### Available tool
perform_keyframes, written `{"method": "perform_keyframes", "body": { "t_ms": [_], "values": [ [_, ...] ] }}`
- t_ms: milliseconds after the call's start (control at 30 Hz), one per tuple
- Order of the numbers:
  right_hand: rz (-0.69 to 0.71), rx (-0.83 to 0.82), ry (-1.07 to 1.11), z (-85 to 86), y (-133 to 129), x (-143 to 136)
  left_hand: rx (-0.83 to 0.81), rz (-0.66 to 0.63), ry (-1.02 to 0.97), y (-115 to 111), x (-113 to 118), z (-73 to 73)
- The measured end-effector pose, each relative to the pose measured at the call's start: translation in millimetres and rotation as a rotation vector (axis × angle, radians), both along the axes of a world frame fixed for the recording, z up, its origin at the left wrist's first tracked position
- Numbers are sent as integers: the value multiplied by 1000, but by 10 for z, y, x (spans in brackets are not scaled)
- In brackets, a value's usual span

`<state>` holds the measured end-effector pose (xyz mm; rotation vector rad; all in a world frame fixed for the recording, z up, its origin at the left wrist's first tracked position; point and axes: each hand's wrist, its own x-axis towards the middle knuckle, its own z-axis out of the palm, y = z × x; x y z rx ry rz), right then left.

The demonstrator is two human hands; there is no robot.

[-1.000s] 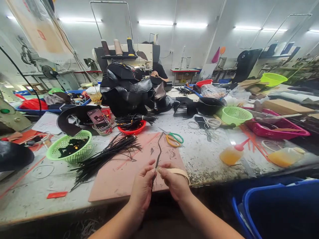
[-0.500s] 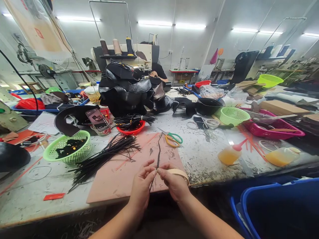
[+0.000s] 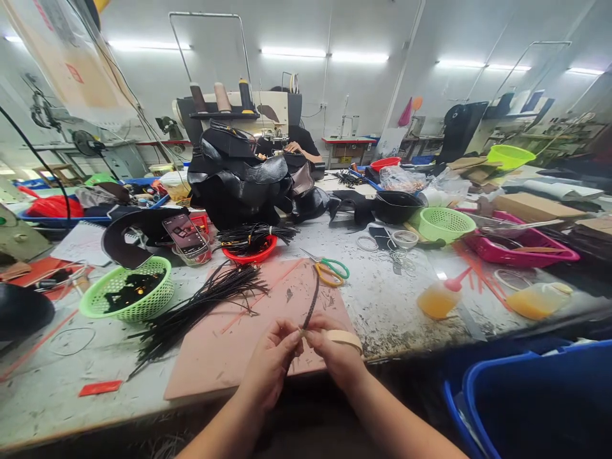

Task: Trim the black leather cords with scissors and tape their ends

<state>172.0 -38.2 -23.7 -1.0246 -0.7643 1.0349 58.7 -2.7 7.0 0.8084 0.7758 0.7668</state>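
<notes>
A thin black braided cord [image 3: 313, 303] runs from my fingertips up over the pink board [image 3: 205, 357]. My left hand [image 3: 272, 357] pinches it at its near part, thumb against forefinger. Touching the left fingertips, my right hand [image 3: 342, 363] pinches the same spot. A beige roll of tape [image 3: 348, 336] hangs around the fingers of the right hand. The cord's far end lies by scissors [image 3: 321, 260] with green and orange handles. Left of the hands rests a loose bundle of black cords [image 3: 205, 299], partly on the board.
A red bowl [image 3: 253, 256] with black cords stands behind the board. Green baskets [image 3: 148, 306] sit left and right, with a phone [image 3: 185, 233] propped up at left. Bottles of yellow liquid [image 3: 435, 303] and a blue bin [image 3: 540, 395] are at right. A person [image 3: 303, 141] works across the table.
The cord's far part has swung right, toward the scissors. Both hands remain together, pinching, with slightly shifted fingers. The whole view has tilted a little.
</notes>
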Motion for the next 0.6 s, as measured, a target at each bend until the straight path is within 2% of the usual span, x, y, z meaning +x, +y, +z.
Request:
{"method": "perform_keyframes", "body": {
  "t_ms": [167, 300, 467, 533, 600],
  "values": [
    [108, -44, 18, -24, 12, 37, -130, -73, -67, -8, -9, 40],
    [123, -19, 53, -28, -2, 28, -77, -91, -26, 19, -20, -18],
    [28, -29, -204, 55, -32, 57, 184, -106, 119, 51, -44, -25],
    [21, -28, -334, 100, -42, 98, 191, -116, 142, 46, -51, -1],
    [62, 26, -415, 136, -45, 149, 125, -135, 114, 31, -54, 24]
  ]
}}
